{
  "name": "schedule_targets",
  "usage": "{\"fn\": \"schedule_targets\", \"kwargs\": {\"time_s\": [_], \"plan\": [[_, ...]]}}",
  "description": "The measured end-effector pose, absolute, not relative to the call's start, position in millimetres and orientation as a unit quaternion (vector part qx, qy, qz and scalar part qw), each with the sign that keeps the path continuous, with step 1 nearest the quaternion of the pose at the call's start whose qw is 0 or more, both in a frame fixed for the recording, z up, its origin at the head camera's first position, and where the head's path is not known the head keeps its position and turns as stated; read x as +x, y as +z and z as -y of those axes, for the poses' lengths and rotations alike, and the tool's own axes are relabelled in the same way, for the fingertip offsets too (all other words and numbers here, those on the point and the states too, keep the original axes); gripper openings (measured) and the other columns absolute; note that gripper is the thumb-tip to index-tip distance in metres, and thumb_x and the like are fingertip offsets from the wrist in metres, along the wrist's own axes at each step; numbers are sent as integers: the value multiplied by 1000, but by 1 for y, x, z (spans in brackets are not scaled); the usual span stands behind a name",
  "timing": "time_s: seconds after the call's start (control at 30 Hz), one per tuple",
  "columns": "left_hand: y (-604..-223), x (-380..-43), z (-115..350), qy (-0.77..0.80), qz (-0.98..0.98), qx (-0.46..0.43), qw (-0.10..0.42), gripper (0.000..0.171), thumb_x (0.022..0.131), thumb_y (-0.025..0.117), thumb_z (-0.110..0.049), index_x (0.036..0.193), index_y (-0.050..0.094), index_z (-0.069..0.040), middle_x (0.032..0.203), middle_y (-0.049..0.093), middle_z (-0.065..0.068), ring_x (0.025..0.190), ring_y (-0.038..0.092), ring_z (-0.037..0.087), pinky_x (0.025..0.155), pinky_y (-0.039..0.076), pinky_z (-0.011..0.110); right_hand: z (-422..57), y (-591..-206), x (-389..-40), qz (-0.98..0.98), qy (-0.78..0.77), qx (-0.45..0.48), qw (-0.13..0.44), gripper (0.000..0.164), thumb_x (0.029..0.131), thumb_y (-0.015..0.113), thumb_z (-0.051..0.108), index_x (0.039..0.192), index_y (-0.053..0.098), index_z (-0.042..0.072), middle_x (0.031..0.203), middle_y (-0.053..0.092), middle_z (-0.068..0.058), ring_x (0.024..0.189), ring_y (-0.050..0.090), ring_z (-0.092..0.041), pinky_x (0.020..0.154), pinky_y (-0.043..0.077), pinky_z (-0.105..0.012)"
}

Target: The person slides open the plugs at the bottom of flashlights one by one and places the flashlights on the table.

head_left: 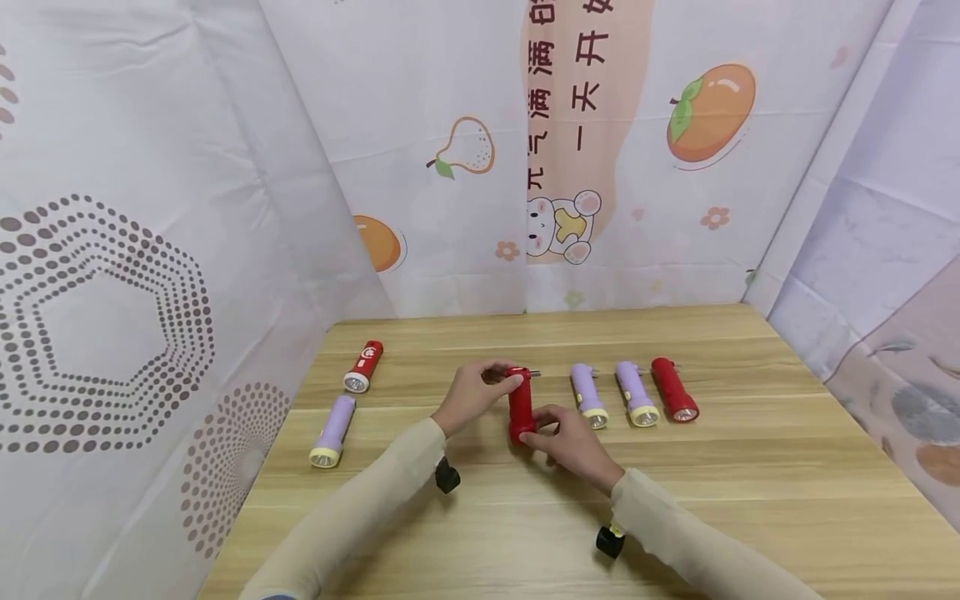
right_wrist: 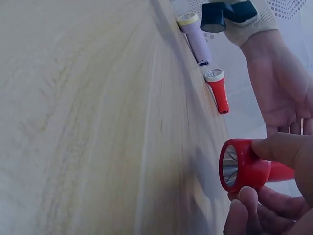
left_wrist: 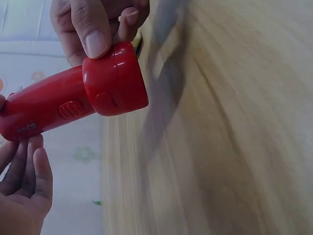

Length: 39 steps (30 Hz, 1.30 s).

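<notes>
A red flashlight [head_left: 520, 408] is held in both hands above the middle of the table. My left hand [head_left: 474, 396] grips its tail end, where metal prongs [head_left: 535, 373] stick out to the right. The thumb and fingers of my right hand [head_left: 573, 442] pinch the wide lamp head. In the left wrist view the flashlight's ribbed switch [left_wrist: 72, 109] shows on the side of the body. Its clear lens and reflector [right_wrist: 230, 165] face away from the fingers in the right wrist view.
To the right stand out two purple flashlights [head_left: 585, 387] [head_left: 636, 392] and a red one [head_left: 673, 387], lying in a row with prongs out. At the left lie a white-rimmed red flashlight [head_left: 367, 360] and a yellow-rimmed purple one [head_left: 333, 429]. Printed curtains [head_left: 450, 250] border the wooden table [head_left: 510, 533].
</notes>
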<state>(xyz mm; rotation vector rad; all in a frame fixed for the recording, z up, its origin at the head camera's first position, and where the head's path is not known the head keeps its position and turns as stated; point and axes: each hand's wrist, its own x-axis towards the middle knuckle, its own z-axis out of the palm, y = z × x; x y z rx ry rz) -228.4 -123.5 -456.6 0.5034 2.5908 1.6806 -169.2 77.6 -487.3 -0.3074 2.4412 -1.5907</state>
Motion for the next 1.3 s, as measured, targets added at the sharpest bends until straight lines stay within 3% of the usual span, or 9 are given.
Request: {"fn": "schedule_targets", "kwargs": {"time_s": [0.23, 0.47, 1.13, 1.3], "plan": [[-460, -242, 114, 561, -819, 120, 26, 30, 81, 71, -51, 102, 70, -30, 98, 69, -10, 93, 63, 12, 84, 51, 36, -78, -486, -169, -837, -535, -83, 82, 46, 80, 77, 37, 115, 62, 10, 102, 66, -7, 59, 64, -23, 50, 53, -37], [-466, -257, 100, 605, -788, 100, 59, 32, 82, 73, -45, 103, 71, -22, 101, 68, -4, 91, 63, 17, 87, 50, 49, -80, -486, -172, -854, -515, -45, 64, 49, 80, 77, 37, 116, 61, 9, 100, 64, -9, 54, 62, -21, 48, 51, -33], [-479, -279, 87, 651, -751, 34, 103, 23, 84, 73, -28, 98, 73, -10, 100, 68, 5, 86, 65, 18, 86, 52, 46, -85, -481, -176, -908, -417, -37, 11, 34, 81, 75, 34, 103, 63, 12, 95, 68, -4, 67, 59, -12, 51, 47, -29], [-481, -281, 83, 648, -754, 21, 105, 25, 84, 73, -29, 99, 72, -8, 99, 68, 6, 83, 65, 19, 84, 53, 44, -85, -482, -179, -916, -398, -44, 0, 31, 82, 74, 35, 100, 61, 14, 90, 66, 1, 59, 56, -11, 50, 45, -29]]}}
